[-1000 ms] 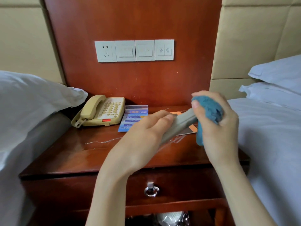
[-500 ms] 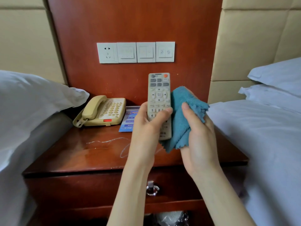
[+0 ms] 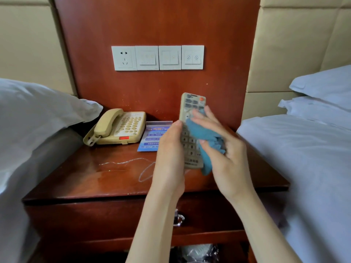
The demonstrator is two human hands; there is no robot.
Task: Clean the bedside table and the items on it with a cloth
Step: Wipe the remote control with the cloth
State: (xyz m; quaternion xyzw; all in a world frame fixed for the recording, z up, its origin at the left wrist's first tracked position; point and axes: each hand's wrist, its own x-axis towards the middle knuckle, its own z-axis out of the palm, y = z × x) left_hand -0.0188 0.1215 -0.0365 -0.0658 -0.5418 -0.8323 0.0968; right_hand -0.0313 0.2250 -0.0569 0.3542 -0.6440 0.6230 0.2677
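Note:
My left hand grips a beige remote control upright above the dark wooden bedside table, its buttons facing me. My right hand holds a bunched blue cloth and presses it against the remote's button face, fingers laid across the upper half. A beige telephone sits at the table's back left. A blue printed card lies beside the phone, partly hidden by my left hand.
A thin clear cord loops on the tabletop. White pillows and bedding flank the table on the left and right. A switch and socket panel is on the wood wall. The drawer has a metal ring pull.
The remote was turned from lying sideways to upright with its buttons facing me. My right hand moved the cloth from beside the remote onto its button face.

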